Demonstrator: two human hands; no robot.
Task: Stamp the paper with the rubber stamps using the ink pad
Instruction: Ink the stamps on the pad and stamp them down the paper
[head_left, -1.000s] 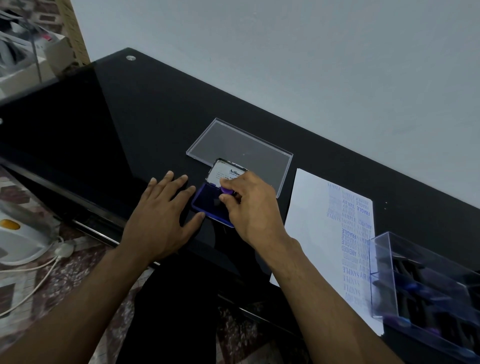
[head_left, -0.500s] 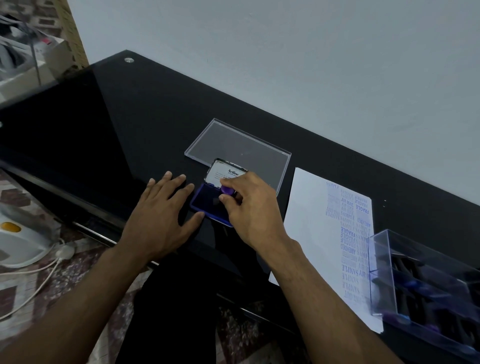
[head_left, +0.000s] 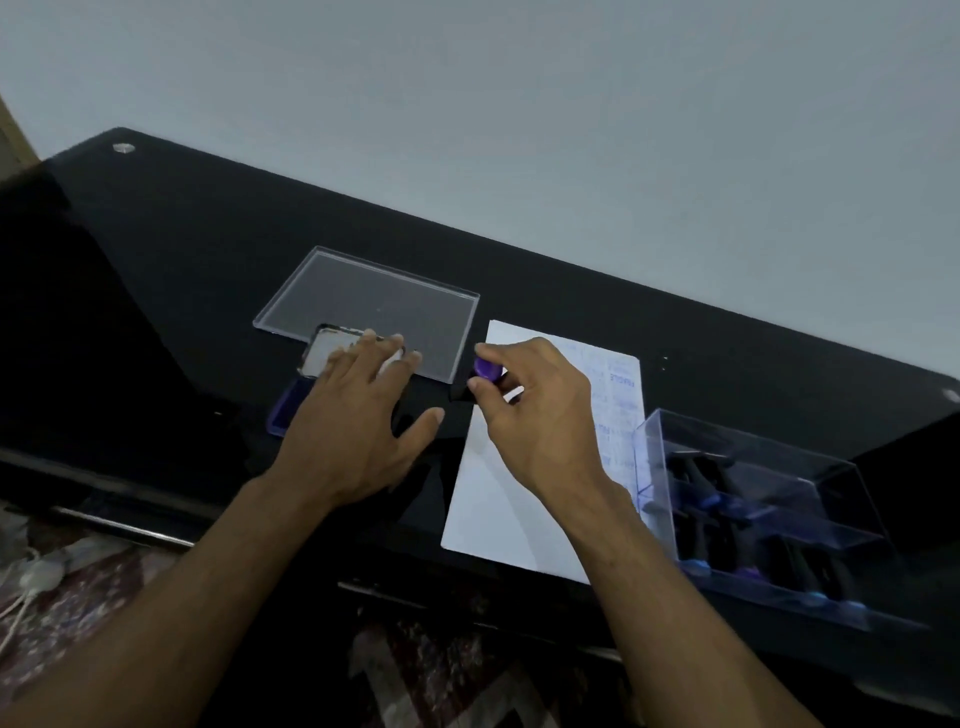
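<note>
The rubber stamp (head_left: 480, 376) was a small piece with a round purple knob on top and a black body below, pinched between thumb and curled fingers of the right hand (head_left: 535, 415). It hung at the far left corner of the paper (head_left: 498, 499), the knob over the sheet's left edge and the black body partly over the dark table (head_left: 182, 249); whether its face touched anything could not be told.

The paper was a white sheet lying flat, with rows of faint blue print down its right side (too blurred to read) and a broad bare band along its left side and near end. Its near edge lay close to the table's front edge.

Left of the paper sat the ink pad (head_left: 291, 400), its blue tray showing beside the wrist and its lid (head_left: 324, 353) tipped open at the far end. The left hand (head_left: 358, 421) lay flat over the pad with straight, spread fingers, gripping nothing, thumb pointing toward the paper. A narrow strip of black table separated pad and paper.

Beyond the pad, just left of the paper's far corner, lay a clear flat cover (head_left: 374, 306). At the paper's right edge, overlapping it, stood a clear plastic box (head_left: 748, 499) holding more dark-handled stamps. Beyond the paper the table ran on to a pale wall (head_left: 519, 104).
</note>
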